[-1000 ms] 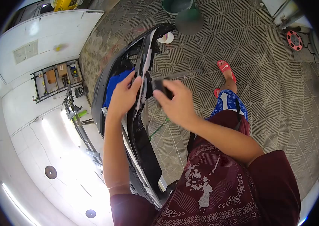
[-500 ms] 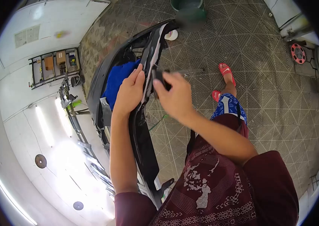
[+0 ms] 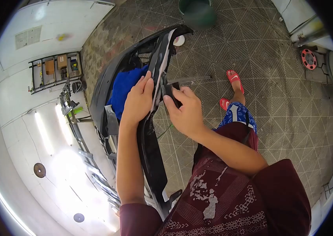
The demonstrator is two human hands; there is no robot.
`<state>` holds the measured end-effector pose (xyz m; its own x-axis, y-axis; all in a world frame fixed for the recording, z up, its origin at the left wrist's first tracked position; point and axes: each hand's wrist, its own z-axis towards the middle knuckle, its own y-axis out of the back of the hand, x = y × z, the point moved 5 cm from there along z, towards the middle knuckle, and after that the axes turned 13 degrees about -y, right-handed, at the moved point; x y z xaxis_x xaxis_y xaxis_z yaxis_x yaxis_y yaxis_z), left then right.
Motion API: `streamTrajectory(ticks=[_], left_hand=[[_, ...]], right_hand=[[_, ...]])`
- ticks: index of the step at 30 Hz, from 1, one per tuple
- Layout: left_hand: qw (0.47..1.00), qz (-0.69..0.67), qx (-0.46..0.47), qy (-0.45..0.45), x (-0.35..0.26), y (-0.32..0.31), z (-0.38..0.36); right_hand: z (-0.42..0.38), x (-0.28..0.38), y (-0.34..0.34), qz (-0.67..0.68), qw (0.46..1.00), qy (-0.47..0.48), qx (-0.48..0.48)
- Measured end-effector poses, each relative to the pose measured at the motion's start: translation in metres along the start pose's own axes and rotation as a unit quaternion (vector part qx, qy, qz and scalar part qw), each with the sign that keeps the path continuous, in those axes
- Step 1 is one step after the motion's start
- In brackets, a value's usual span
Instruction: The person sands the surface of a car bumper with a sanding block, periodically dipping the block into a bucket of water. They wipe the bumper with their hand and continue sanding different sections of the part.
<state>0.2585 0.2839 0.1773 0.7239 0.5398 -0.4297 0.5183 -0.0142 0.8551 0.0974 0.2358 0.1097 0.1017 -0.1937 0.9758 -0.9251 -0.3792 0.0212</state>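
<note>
A black car bumper [image 3: 150, 145] stretches from the upper middle down beside my body, with a pale grey-white strip along its edge. My left hand [image 3: 139, 100] lies on the bumper near this edge, its fingers stretched out; the thumb side faces the strip. In my right hand [image 3: 187, 114], fingers and thumb grip a dark, flat sanding block [image 3: 167, 90], held against the bumper's edge just right of my left hand. The block's working face is hidden. Blue cloth [image 3: 125, 88] rests inside the bumper, left of my left hand.
A green bucket [image 3: 196, 15] stands on the patterned tile floor [image 3: 288, 114] beyond the bumper's far end. A white round item [image 3: 178, 40] lies near that end. A red reel [image 3: 309, 59] sits at the right, and a shelf [image 3: 56, 72] with boxes at the left.
My right hand and the sanding block have moved slightly down along the bumper's edge, toward my body. My left hand stays on the bumper.
</note>
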Motion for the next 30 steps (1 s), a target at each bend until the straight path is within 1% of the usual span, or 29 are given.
streamTrajectory(ticks=[2,3,4,5,7,11,13,14,15,16,18,20,21,22,23,25,26,29,30], left_hand=[[1.0,-0.016,-0.004,0.003,0.002,-0.002,-0.007],[1.0,0.002,0.002,0.006,-0.003,-0.001,-0.005],[1.0,0.021,0.007,0.007,-0.006,0.001,-0.005],[1.0,0.022,0.006,0.006,-0.005,0.001,-0.005],[1.0,-0.023,-0.003,0.012,-0.003,0.0,-0.006],[1.0,0.002,0.01,0.022,-0.002,-0.001,-0.008],[1.0,-0.019,-0.003,0.005,-0.002,0.0,-0.006],[1.0,-0.007,-0.007,0.006,0.001,-0.002,-0.007],[1.0,-0.008,-0.008,0.007,0.001,-0.002,-0.005],[1.0,-0.015,-0.003,0.008,0.0,-0.002,-0.004],[1.0,-0.022,0.002,0.013,0.003,-0.003,-0.01],[0.999,-0.004,-0.01,-0.032,0.003,-0.001,-0.006],[0.999,-0.004,-0.014,-0.034,-0.002,0.002,-0.002],[1.0,-0.013,-0.007,-0.013,-0.007,0.003,-0.002],[1.0,-0.021,0.004,0.009,-0.008,0.001,-0.007],[1.0,-0.024,0.012,0.016,-0.005,-0.004,-0.014],[1.0,-0.025,0.008,0.017,-0.004,-0.003,-0.011],[1.0,-0.006,-0.001,0.008,-0.006,0.0,-0.007],[1.0,-0.006,0.003,0.006,-0.006,-0.001,-0.006]], right_hand=[[0.014,-0.008,-0.005,-0.012,0.999,-0.019,0.027],[0.015,-0.009,-0.006,-0.017,0.999,-0.032,0.04],[0.016,-0.005,-0.004,-0.011,0.996,-0.076,0.054],[0.006,-0.005,-0.005,-0.01,0.996,-0.075,0.053],[-0.018,-0.002,-0.002,0.041,0.998,-0.036,0.034],[0.02,-0.005,-0.006,-0.008,1.0,-0.013,0.017],[0.003,-0.002,-0.004,-0.034,0.999,0.013,0.004],[-0.003,-0.003,-0.004,-0.002,1.0,0.019,-0.007],[-0.004,0.0,-0.001,0.03,0.999,0.022,-0.018],[0.002,-0.001,-0.001,0.03,0.999,0.019,-0.017],[0.023,-0.007,-0.006,-0.024,0.997,-0.048,0.057],[-0.001,-0.003,-0.004,0.004,0.999,-0.021,0.05],[-0.009,0.003,-0.001,0.03,0.999,-0.004,0.045],[-0.002,0.003,0.001,0.011,0.999,0.02,0.034],[0.007,-0.002,-0.001,0.009,0.999,0.014,0.035],[0.023,-0.004,-0.005,0.006,1.0,0.012,0.023],[0.012,0.001,-0.003,0.002,1.0,-0.002,0.025],[0.003,0.001,-0.002,0.034,0.999,0.039,0.016],[0.018,-0.006,-0.006,0.004,1.0,0.017,0.02]])
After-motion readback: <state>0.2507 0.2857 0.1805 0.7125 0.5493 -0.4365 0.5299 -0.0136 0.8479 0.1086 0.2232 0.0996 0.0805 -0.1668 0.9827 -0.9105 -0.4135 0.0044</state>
